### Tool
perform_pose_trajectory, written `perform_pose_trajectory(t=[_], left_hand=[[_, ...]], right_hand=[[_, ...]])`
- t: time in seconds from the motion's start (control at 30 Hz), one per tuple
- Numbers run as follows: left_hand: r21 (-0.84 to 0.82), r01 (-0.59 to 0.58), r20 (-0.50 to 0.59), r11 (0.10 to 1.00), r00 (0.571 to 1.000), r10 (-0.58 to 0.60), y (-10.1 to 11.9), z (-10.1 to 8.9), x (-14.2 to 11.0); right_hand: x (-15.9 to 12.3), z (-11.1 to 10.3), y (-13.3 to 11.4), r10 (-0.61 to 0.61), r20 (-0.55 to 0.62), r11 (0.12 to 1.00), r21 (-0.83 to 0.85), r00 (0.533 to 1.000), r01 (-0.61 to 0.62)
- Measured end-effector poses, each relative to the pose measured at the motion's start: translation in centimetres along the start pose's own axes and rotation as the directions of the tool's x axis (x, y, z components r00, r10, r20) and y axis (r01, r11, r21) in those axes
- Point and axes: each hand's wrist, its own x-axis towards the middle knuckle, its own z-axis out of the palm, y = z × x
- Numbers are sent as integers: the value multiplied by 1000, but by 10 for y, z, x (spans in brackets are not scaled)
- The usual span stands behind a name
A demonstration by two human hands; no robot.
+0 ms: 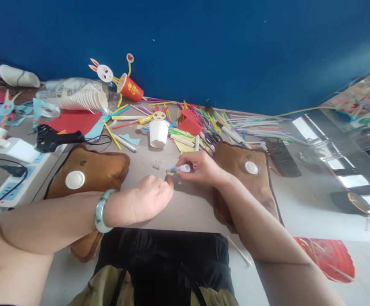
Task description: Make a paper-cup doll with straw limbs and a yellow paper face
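Note:
My right hand (202, 167) is closed round a small white-and-blue tube (182, 168), held nearly level with its narrow end pointing left. Whether it is a pen or a glue tube I cannot make out. Close beside that end, my left hand (148, 195) rests low over the table with its fingers curled; anything inside them is hidden. A small clear piece (157, 164) lies on the table just left of the tube's tip. Beyond both hands stands a white paper cup (158, 133) with a paper rabbit face (159, 114) at its rim.
Brown cushioned pads (98, 165) (242, 174) flank the hands. A black glue gun (57, 138) and a power strip (15, 182) are at left. Coloured sticks (258, 125), scissors (213, 138) and a phone (282, 156) lie at back and right. An orange cup (130, 88) leans by the wall.

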Motion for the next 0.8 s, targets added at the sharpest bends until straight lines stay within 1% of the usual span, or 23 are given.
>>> perform_pose_trajectory(t=[0.07, 0.2, 0.27, 0.43, 0.63, 0.7, 0.8], left_hand=[[-10, 12, 0, 1000, 1000, -12, 0, 3, 1], [-16, 4, -7, 1000, 1000, -4, 0, 6, 2], [-10, 5, -7, 1000, 1000, -5, 0, 6, 2], [24, 0, -25, 1000, 1000, 0, 1, 6, -1], [26, -10, -68, 1000, 998, 11, -1, 1, -1], [40, -27, -76, 999, 997, 30, -2, -2, -2], [67, -33, -68, 997, 997, 37, -2, -3, -3]], right_hand=[[1, 1, 0, -1, 9, 1000, -6, 1000, 1], [0, -3, 0, 18, -44, 1000, -9, 999, -19], [-1, -5, -1, 31, -49, 1000, -1, 998, -31], [-2, -6, -1, 1, 31, 1000, -7, 1000, -1], [-1, -5, -1, 14, -46, 1000, -23, 999, -16], [-1, -5, -3, 6, -30, 1000, -7, 1000, -6], [0, -3, -2, -11, 28, 1000, 9, 1000, 11]])
